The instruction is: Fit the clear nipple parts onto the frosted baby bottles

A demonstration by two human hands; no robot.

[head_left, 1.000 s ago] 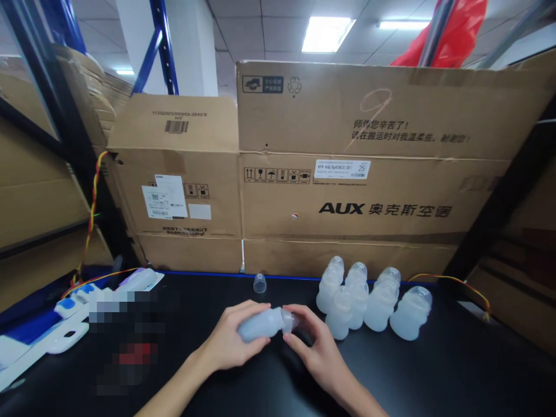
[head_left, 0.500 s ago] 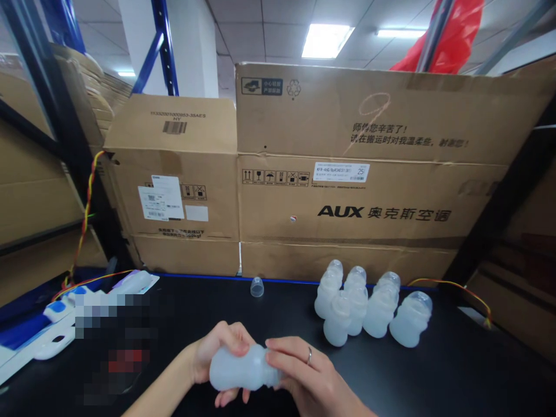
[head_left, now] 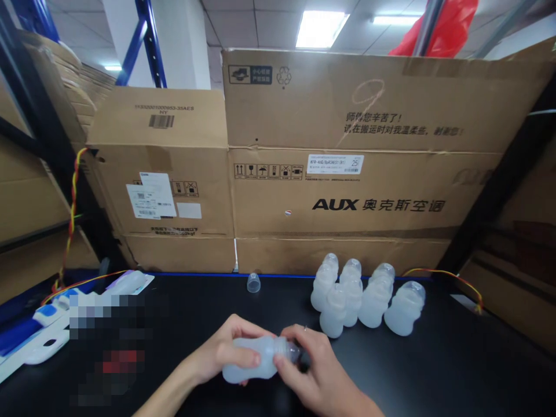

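The bottle (head_left: 254, 359) now lies more level than half a second ago; left hand (head_left: 221, 353) grips its body, right hand (head_left: 310, 370) pinches its neck.

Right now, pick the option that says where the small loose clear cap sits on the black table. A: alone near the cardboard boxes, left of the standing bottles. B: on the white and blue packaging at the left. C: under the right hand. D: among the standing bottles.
A: the small clear cap stands by itself near the table's far edge, before the cardboard boxes, well left of the standing bottles.
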